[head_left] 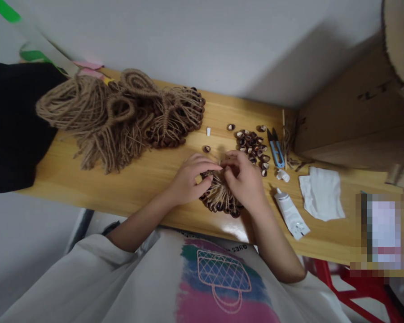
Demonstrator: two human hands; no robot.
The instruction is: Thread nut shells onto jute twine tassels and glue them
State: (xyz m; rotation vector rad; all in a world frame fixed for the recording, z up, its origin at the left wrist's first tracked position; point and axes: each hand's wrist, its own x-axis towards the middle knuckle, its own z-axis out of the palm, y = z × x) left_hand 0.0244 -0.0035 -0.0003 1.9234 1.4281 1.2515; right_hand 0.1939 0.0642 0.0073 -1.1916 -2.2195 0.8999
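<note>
On the wooden table in front of me lies a round piece of fanned-out twine strands edged with dark brown nut shells (225, 197). My left hand (192, 178) reaches over its left side, thumb and fingers closed on the upper left edge. From the right, my right hand (245, 180) bends its fingers down to the top of the same piece, fingertips close to those of the left. What exactly lies between the right fingertips is hidden. Just beyond the right hand is a heap of cut nut shells (251, 142); a single shell (206, 149) sits beyond the left hand.
Blue-handled thread snips (276, 150), a white glue tube (291, 213) and a folded white cloth (322, 193) lie to the right. A cardboard box (350, 107) stands behind them. At left are a twine bundle (76, 103) and a larger shell-edged twine piece (175, 112).
</note>
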